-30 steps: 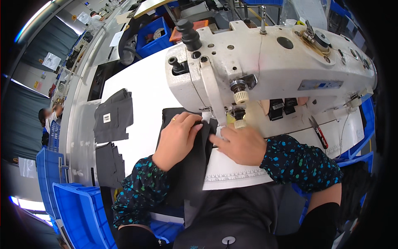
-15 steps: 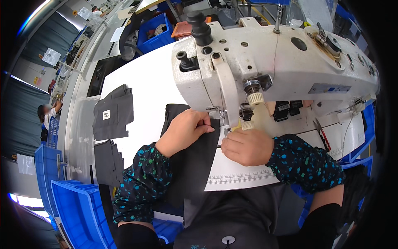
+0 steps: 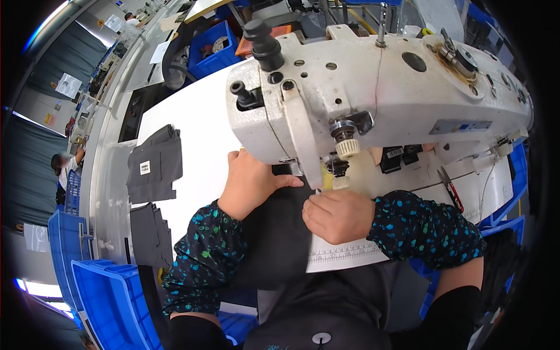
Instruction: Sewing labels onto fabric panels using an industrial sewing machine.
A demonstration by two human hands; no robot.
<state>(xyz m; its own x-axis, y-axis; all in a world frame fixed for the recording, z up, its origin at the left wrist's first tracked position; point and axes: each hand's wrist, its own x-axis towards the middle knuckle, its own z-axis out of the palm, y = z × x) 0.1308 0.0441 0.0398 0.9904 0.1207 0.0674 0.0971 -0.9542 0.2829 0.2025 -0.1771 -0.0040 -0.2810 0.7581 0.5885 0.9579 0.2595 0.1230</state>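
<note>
A white sewing machine (image 3: 385,81) stands over the work surface. My left hand (image 3: 248,184) rests on dark fabric (image 3: 268,245), thumb stretched out toward the presser foot (image 3: 294,168), fingers partly behind the machine's head. My right hand (image 3: 335,216) is closed at the fabric's right edge, just below the needle area; what its curled fingers hold is hidden. A printed scale (image 3: 344,254) runs along the white table (image 3: 198,111) below it.
Two stacks of dark cut pieces (image 3: 153,163) lie at left. Thread snips (image 3: 452,192) and small black items (image 3: 394,157) lie at right. Blue bins (image 3: 108,297) flank the table; another (image 3: 213,52) is behind it. A co-worker (image 3: 67,169) sits at the far left.
My left hand has moved forward and a little left, with its thumb now extended. My right hand's fingers have curled closed. The dark fabric's lower part has shifted rightward.
</note>
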